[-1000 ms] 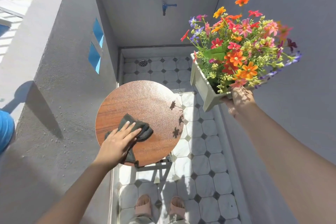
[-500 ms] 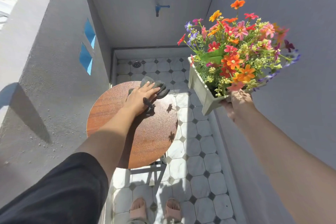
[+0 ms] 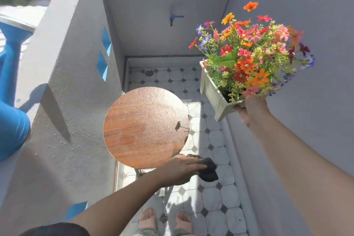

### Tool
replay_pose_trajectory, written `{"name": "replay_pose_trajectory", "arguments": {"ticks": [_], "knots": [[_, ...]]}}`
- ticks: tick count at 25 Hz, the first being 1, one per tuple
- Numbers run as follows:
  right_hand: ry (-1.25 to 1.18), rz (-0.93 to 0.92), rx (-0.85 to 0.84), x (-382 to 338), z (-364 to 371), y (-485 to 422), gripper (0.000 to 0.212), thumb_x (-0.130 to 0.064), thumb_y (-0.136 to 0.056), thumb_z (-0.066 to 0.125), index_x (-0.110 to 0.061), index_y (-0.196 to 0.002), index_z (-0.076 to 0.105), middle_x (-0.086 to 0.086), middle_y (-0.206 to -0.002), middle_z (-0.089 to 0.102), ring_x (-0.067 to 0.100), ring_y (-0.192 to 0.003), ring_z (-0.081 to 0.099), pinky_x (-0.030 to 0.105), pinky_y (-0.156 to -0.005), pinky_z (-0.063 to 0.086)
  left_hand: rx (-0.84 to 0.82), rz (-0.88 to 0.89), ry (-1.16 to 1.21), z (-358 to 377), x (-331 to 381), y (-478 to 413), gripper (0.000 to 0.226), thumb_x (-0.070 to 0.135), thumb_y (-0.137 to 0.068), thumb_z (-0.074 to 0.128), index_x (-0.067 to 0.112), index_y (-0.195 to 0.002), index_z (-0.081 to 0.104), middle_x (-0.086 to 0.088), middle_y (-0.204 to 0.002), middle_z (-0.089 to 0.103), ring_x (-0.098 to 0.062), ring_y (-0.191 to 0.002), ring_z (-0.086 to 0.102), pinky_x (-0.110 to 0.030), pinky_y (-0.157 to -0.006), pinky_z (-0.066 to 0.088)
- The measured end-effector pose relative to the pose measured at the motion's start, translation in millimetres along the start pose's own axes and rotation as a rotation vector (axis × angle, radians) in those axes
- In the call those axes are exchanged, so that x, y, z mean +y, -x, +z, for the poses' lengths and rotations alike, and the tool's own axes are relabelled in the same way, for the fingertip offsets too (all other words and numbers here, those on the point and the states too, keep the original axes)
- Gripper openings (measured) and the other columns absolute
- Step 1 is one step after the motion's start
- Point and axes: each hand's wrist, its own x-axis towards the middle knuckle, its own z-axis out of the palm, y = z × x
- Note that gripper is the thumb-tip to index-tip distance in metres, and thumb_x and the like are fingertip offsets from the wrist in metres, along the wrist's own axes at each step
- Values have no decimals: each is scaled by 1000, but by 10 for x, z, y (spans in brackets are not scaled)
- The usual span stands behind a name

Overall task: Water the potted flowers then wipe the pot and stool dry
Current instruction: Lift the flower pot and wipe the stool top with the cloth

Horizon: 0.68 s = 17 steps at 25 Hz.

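The stool [image 3: 145,126] sits mid-frame; the left hand [image 3: 180,166] grips the dark cloth [image 3: 208,171] just off its lower-right rim (blurred). The right hand [image 3: 252,109] clasps the pot [image 3: 214,94] aloft at right. Overlapping passes across the whole top, pot held level, should dry it best.

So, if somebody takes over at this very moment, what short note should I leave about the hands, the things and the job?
Left hand holds the dark cloth just past the near rim of the stool, off its top.
Right hand holds the flower pot up in the air, right of the stool, tilted.
Done: pot is off the stool; whether watering is done cannot be told.
Left: wipe whatever is wet on pot and stool, then probably set the pot back.
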Motion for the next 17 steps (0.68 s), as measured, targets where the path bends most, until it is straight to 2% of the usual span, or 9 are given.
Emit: {"name": "replay_pose_trajectory", "arguments": {"ticks": [3,5,6,8,11,12,14,15,17], "knots": [[-27,8,0,-77,19,219,12,1,-93,37,-5,-88,46,4,-73,41,15,-65,42,33,-76,47,-16,-633,779,-207,309,330,35,36,-94,49,20,-121,63,-6,-121,66,-13,-103,60,-33,-91,45],[5,1,-38,-109,35,329,27,2,-93,37,-7,-68,44,5,-71,38,15,-62,38,33,-76,46,117,-1004,1265,-631,131,464,43,48,-83,59,13,-104,70,-17,-108,69,-26,-89,66,-40,-83,51],[27,-2,-59,-120,44,370,32,3,-93,37,-9,-64,42,5,-71,37,16,-62,37,34,-77,46,186,-1105,1395,-839,66,524,44,49,-79,63,12,-101,71,-18,-103,70,-29,-82,68,-38,-77,54],[80,-14,-118,-105,90,422,34,4,-94,35,-8,-63,41,6,-70,36,18,-62,38,36,-66,49,388,-1123,1385,-1205,-89,616,49,38,-72,71,21,-116,60,-16,-113,65,-29,-88,69,-39,-79,57],[166,-7,-230,-30,216,488,30,-3,-98,32,-7,-71,44,8,-71,42,21,-62,45,34,-53,55,739,-1001,1088,-1639,-331,673,69,12,-75,67,32,-134,37,-9,-142,42,-29,-116,56,-44,-96,49],[207,-8,-270,10,281,536,31,-3,-98,32,-8,-71,45,7,-71,43,20,-62,45,33,-57,55,810,-977,1030,-1753,-373,703,64,7,-80,63,31,-134,38,-10,-141,41,-27,-113,57,-40,-93,51],[291,-8,-379,117,437,654,34,4,-96,33,-8,-66,42,7,-72,42,16,-62,41,29,-65,49,885,-981,980,-1908,-407,756,41,9,-89,57,29,-124,51,-15,-130,51,-20,-91,63,-29,-73,55],[309,-3,-442,194,519,691,33,6,-95,33,-8,-66,42,15,-75,46,17,-63,41,29,-59,51,884,-1007,953,-1976,-402,787,29,16,-90,57,30,-116,57,-15,-123,56,-18,-82,62,-27,-68,53],[327,-1,-492,376,671,730,24,8,-92,37,-1,-74,50,40,-107,52,24,-67,47,30,-46,55,836,-1075,883,-2058,-360,845,20,34,-90,57,28,-108,64,-12,-113,64,-18,-80,63,-27,-70,51]]}}
